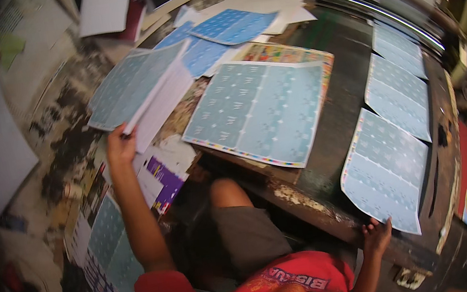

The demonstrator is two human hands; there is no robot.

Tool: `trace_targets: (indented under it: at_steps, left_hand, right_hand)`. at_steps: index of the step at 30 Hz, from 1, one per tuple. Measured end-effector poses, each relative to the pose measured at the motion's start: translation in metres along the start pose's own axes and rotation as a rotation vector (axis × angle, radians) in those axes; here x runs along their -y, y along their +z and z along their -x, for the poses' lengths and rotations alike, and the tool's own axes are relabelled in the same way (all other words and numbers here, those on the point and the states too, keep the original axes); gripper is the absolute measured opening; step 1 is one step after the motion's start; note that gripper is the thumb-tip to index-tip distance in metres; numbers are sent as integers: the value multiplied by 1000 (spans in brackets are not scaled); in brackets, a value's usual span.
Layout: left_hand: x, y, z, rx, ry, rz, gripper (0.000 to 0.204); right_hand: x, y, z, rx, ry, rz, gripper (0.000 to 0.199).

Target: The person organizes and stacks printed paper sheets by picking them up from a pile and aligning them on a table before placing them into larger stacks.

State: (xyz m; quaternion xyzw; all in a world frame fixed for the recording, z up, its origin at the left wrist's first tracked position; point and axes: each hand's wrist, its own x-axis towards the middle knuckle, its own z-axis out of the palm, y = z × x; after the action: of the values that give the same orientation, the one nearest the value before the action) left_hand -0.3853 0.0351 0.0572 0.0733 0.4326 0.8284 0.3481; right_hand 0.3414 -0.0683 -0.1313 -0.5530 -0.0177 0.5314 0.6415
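Note:
My left hand (121, 147) is closed on the near corner of a grey-blue patterned printed sheet (137, 79), which tilts up with its white underside showing. Beneath it lies a pile of white paper (163, 105). At the right, my right hand (377, 236) has its fingers apart, with a fingertip at the lower edge of a light-blue printed sheet (388, 166). That sheet lies on a dark flat bed (321, 151), its lower left edge curling slightly. Two similar sheets, a middle one (398, 93) and a far one (399, 48), overlap in a line toward the rollers.
Another patterned sheet (258, 112) with a colour strip lies in the middle, over a multicoloured print (327, 67). Brighter blue sheets (234, 25) lie behind. Metal rollers (381, 8) cross the far right. A purple printed piece (166, 182) and more patterned sheets (114, 249) are at the lower left.

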Motion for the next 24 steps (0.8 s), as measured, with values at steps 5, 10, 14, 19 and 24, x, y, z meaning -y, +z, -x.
trace_targets:
  at_steps: [5, 10, 14, 19, 24]
  left_hand:
    - [19, 13, 96, 30, 15, 51, 26]
    - [33, 42, 147, 52, 23, 62, 26]
    - [39, 38, 152, 118, 18, 55, 25]
    - [52, 34, 155, 179, -23, 35, 36]
    - [27, -7, 129, 253, -126, 84, 46]
  right_hand:
    - [-5, 22, 5, -67, -99, 27, 47]
    - [13, 102, 57, 217, -32, 141, 63]
    - [-10, 288, 124, 1087, 65, 370, 66]
    - [-106, 478, 189, 1290, 611, 412, 66]
    - [-149, 497, 193, 1178, 369, 372, 44]
